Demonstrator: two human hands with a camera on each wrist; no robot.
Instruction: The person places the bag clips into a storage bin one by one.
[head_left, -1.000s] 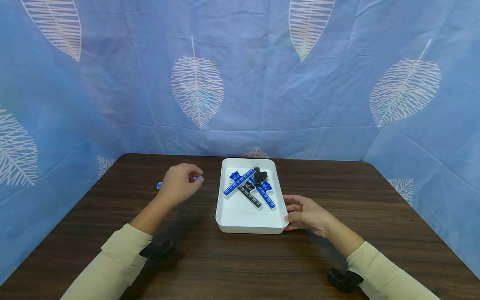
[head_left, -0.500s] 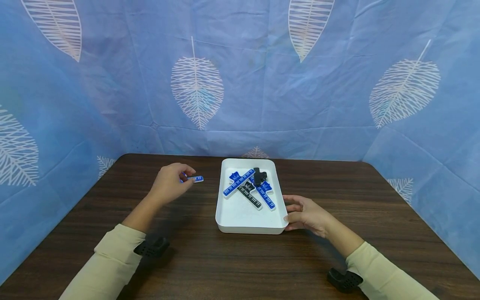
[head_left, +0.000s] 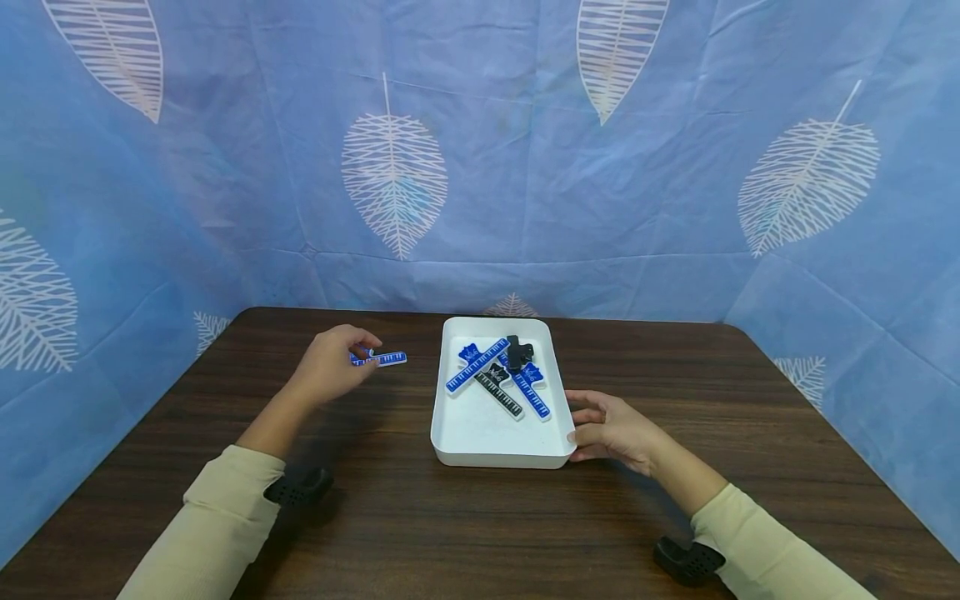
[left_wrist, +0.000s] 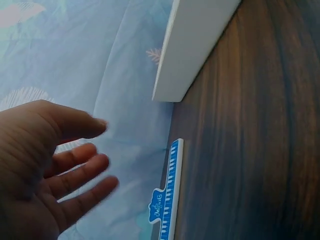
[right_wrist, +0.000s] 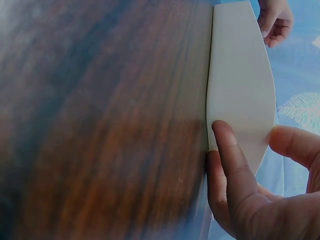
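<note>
A blue music-book clip (head_left: 390, 359) with a white piano-key print lies on the table left of the tray. My left hand (head_left: 330, 365) is over its left part and covers some of it in the head view. Seen from the left wrist, that hand's fingers (left_wrist: 85, 172) are spread loosely and apart from the clip, with nothing between them. My right hand (head_left: 618, 433) touches the right wall of a white tray (head_left: 487, 442), its fingers extended against the outside; one fingertip meets the rim in the right wrist view. Several blue and black clips (head_left: 501, 392) lie crossed in the tray.
The dark wooden table (head_left: 420, 533) spreads around the tray. A blue cloth (head_left: 487, 183) with white leaf prints hangs behind and at both sides. Black wrist devices (head_left: 300, 487) sit below both sleeves.
My left hand has drawn back leftward from the blue clip's right end, and more of the clip shows. The clip's left end no longer sticks out left of the hand. Right hand and tray stay put.
</note>
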